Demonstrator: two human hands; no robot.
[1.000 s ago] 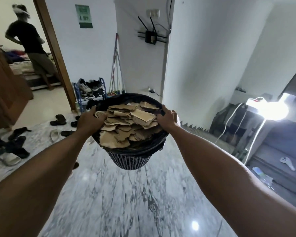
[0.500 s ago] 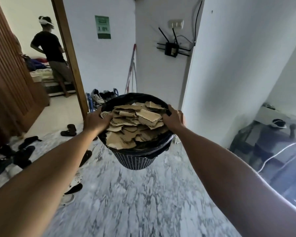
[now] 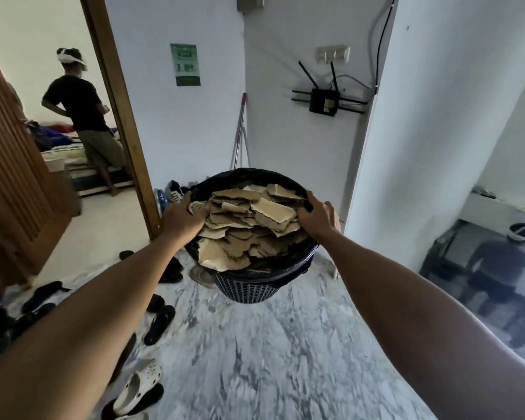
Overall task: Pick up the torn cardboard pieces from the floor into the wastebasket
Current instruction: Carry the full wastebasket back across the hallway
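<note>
Black sandals (image 3: 159, 324) lie scattered on the marble floor (image 3: 255, 359) at our left. Our left hand (image 3: 182, 221) is closed over the wastebasket (image 3: 249, 286) rim, thumb on the torn cardboard pieces (image 3: 246, 225) heaped inside. We hold the basket in the air, above the floor. Our right hand (image 3: 319, 219) grips the opposite rim, fingers curled over it.

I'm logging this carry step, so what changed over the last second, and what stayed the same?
The view swung left: the doorway with the standing person and the wall-mounted black router shifted rightward in frame, and the bright lamp at right left the view. Nothing was grasped or released. The left hand and right hand still grip the rim of the black mesh wastebasket, held off the floor and heaped with torn brown cardboard pieces.
</note>
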